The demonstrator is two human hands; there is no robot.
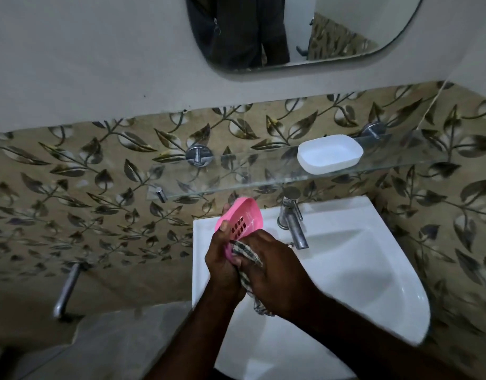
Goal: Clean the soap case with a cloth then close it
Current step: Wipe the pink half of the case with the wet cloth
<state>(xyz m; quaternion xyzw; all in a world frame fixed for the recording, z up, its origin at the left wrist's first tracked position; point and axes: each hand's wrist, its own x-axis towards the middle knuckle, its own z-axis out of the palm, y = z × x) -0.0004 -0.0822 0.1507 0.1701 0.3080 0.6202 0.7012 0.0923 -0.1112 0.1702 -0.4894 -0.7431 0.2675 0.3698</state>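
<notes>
Pink slotted tray (243, 219) clasped upright in left hand (222, 266) above sink (395, 272), presumably for cloth access; striped cloth (247, 252) gripped in right hand (274, 270), pressed against it; white case half (329, 152) parked on glass shelf (236, 182), unclosed.

leaf-patterned tiles (71, 171), mirror (291, 28), glass shelf (236, 176), white sink (373, 270)

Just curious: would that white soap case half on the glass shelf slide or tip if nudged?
Probably slides: the white case half looks like smooth, empty plastic on a slick glass shelf, so likely light. Its low, wide shape should resist tipping, though it sits near the front edge.
</notes>
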